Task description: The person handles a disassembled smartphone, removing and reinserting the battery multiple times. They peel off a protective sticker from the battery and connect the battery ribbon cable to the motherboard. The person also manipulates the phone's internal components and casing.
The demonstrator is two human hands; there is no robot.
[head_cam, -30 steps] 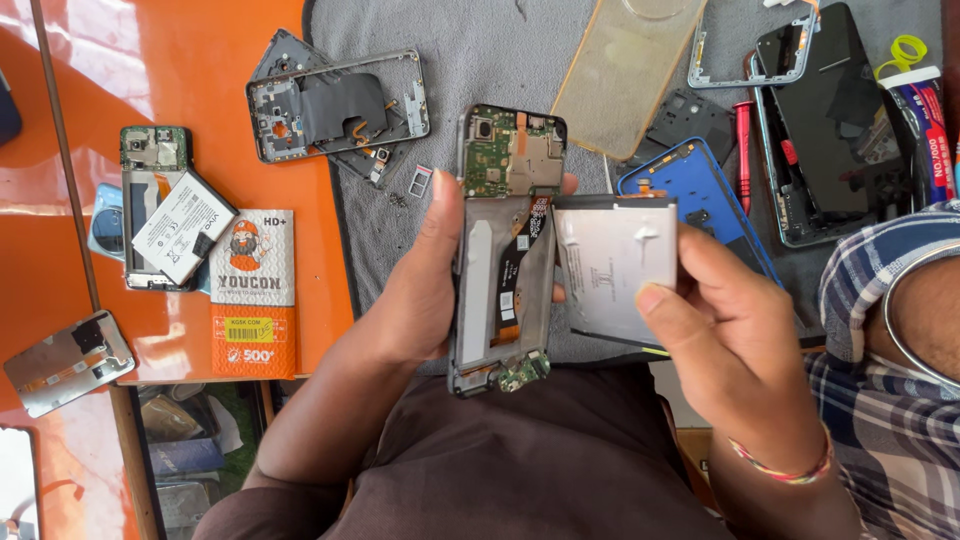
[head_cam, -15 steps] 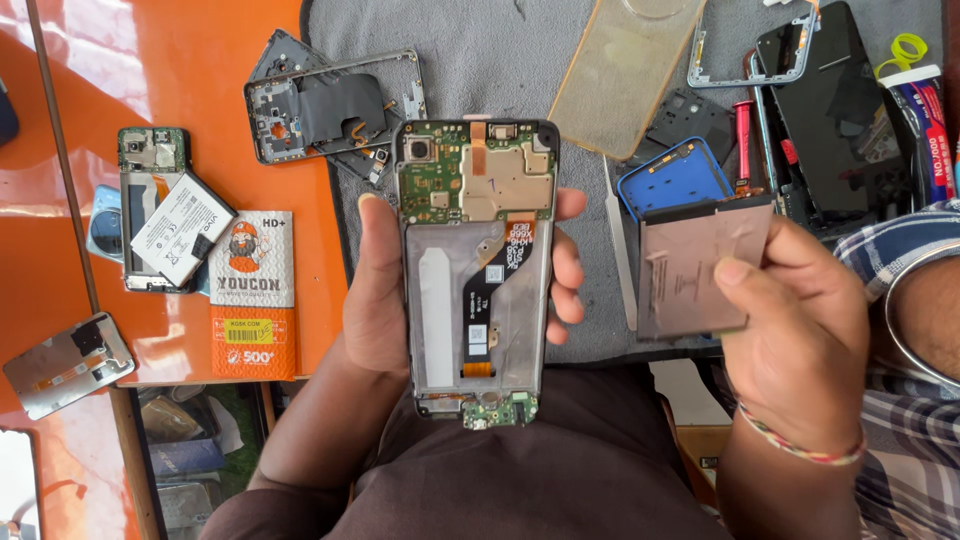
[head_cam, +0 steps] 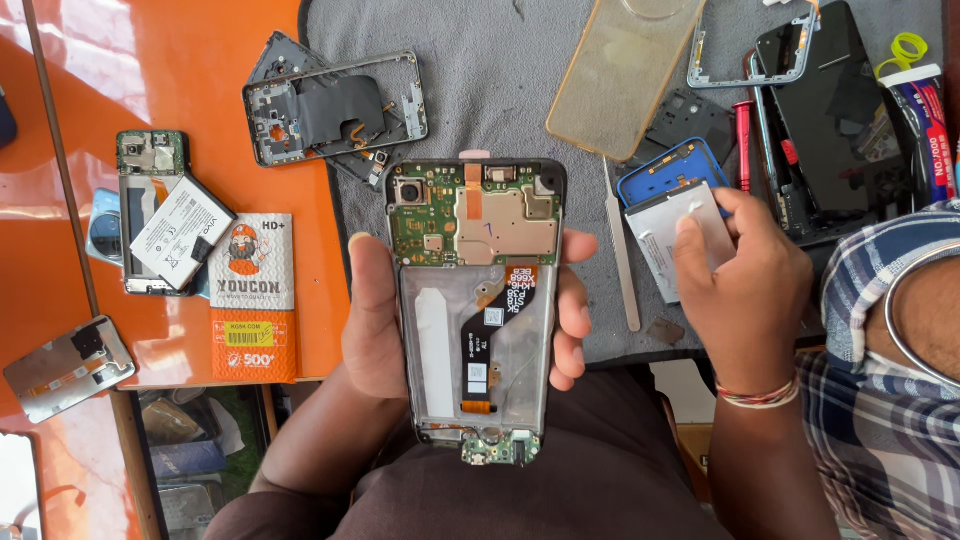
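Change: since half a second ago the right hand (head_cam: pixel 745 285) has carried the flat silver battery (head_cam: pixel 672 240) out to the right and lowered it toward the grey mat (head_cam: pixel 480 60), while the opened phone (head_cam: pixel 476 305) stays upright in the left hand (head_cam: pixel 385 320).
Head view – left hand: fingers clamped around the opened phone, thumb on its left edge, fingertips wrapped over the right edge.
Head view – opened phone: back cover off, green circuit board at the top, orange flex cable running down the empty battery bay, small board at the bottom; held above the lap, just in front of the desk (head_cam: pixel 200 90).
Head view – right hand: fingers closed on the battery, thumb pressed on its face; a beaded band sits on the wrist.
Head view – battery: tilted, just beside the blue phone frame (head_cam: pixel 665 170) and overlapping its lower edge.
In the way: metal tweezers (head_cam: pixel 622 255) lie on the mat between phone and battery.
Around: a dark phone frame (head_cam: pixel 335 105) at the mat's left edge, a clear yellowish case (head_cam: pixel 625 75), a black screen panel (head_cam: pixel 830 110) – and on the orange desk another opened handset (head_cam: pixel 160 215) with a white battery, plus an orange-and-white packet (head_cam: pixel 252 295).
Right edge: a person's checked sleeve (head_cam: pixel 880 330).
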